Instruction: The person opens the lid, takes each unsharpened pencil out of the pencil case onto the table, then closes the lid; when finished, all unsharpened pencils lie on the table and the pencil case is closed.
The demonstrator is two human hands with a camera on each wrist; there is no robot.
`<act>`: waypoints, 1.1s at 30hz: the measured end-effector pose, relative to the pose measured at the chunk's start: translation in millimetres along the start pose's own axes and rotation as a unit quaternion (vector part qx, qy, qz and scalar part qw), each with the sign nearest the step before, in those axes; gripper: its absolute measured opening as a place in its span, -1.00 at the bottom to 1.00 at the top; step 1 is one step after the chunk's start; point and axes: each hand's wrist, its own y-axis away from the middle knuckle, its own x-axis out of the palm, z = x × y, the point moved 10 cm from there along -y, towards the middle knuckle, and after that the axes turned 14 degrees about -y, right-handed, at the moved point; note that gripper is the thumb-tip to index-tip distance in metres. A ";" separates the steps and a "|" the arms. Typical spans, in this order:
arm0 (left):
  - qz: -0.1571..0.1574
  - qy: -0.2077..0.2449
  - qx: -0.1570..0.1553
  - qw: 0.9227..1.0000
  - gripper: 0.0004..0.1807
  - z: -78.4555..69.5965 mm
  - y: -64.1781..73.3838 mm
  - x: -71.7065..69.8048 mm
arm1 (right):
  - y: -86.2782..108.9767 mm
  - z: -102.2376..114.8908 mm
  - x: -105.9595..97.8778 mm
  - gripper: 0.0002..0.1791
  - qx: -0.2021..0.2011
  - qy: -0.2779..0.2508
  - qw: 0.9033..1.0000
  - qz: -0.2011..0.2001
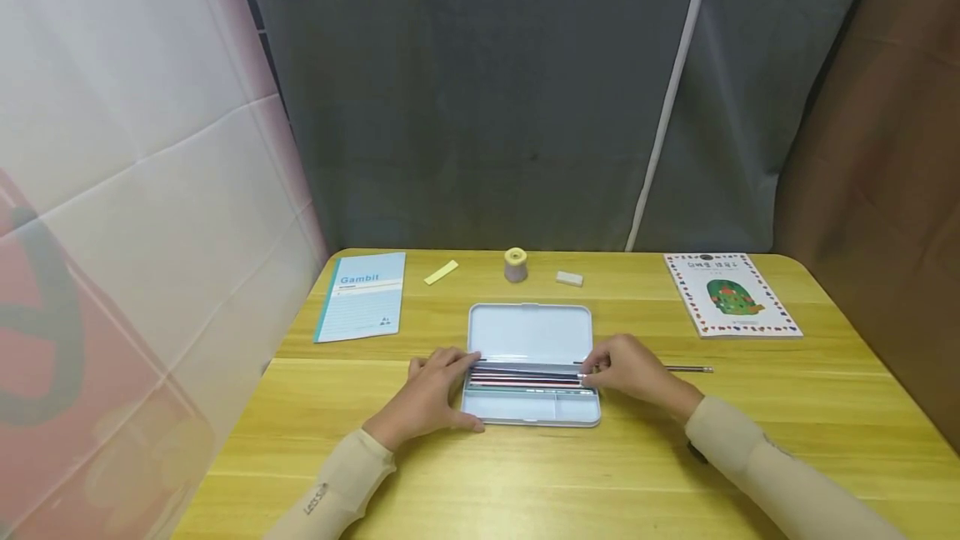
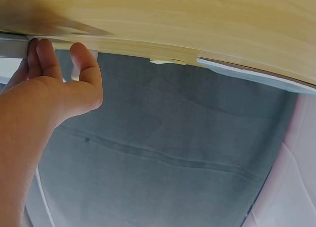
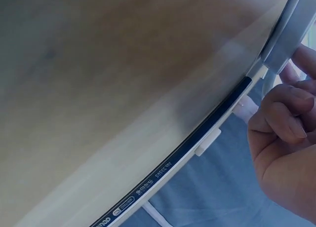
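A pale hinged pencil case (image 1: 528, 332) lies open on the table, its lid laid back. Several pencils (image 1: 525, 381) lie lengthwise in its tray. My left hand (image 1: 427, 394) rests at the case's left end, fingers by the hinge side and thumb at the near corner. At the right end, my right hand (image 1: 633, 369) has curled fingers and pinches the end of a pencil in the tray; the fingertips partly hide it. Another dark pencil (image 1: 690, 369) lies on the table, partly behind the right hand. It shows closer as a dark pencil (image 3: 182, 148) in the right wrist view.
Beyond the case stand a yellow-topped small container (image 1: 515, 265), a white eraser (image 1: 569, 279) and a yellow strip (image 1: 441, 272). A light-blue notebook (image 1: 363, 298) lies at the back left, a white picture-covered book (image 1: 731, 294) at the back right. Dark grey cloth hangs behind the table.
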 end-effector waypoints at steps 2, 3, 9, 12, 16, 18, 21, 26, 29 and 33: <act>0.001 0.000 -0.001 1.000 0.19 0.4 -0.1 0.4 | -1.0 0.8 3.3 -0.96 -0.002 0.006 1.000 0.006; 0.001 0.000 -0.001 1.000 0.19 0.5 -0.1 0.6 | -1.4 0.7 4.3 -0.97 0.000 0.009 1.000 0.007; 0.001 0.003 0.001 1.000 0.19 0.8 -0.1 0.7 | -1.6 4.1 2.4 -0.96 -0.007 0.023 1.000 -0.004; -0.001 0.002 0.002 1.000 0.19 0.9 -0.1 0.3 | -1.4 6.3 1.9 -0.96 -0.015 0.032 0.999 -0.008; -0.003 0.000 0.005 1.000 0.18 0.9 0.0 0.4 | -1.0 7.6 2.9 -0.96 -0.027 0.043 0.999 -0.008; -0.005 -0.001 0.006 1.000 0.18 1.0 0.2 0.5 | -0.3 8.1 2.7 -0.96 -0.033 0.045 0.998 -0.009; -0.006 -0.004 0.006 1.000 0.18 0.7 -0.2 0.5 | 1.2 7.7 1.1 -0.94 -0.040 0.044 0.998 -0.008; -0.005 -0.004 0.004 1.000 0.19 0.6 -0.5 0.4 | 4.4 7.7 -0.3 -0.91 -0.054 0.051 0.997 -0.004; -0.004 -0.001 0.004 1.000 0.19 0.4 -0.3 0.4 | 6.8 6.2 -2.0 -0.91 -0.055 0.043 0.998 -0.003; -0.005 -0.002 0.004 1.000 0.19 0.4 0.0 0.4 | 12.1 3.5 -8.3 -0.91 -0.055 0.021 0.998 -0.005</act>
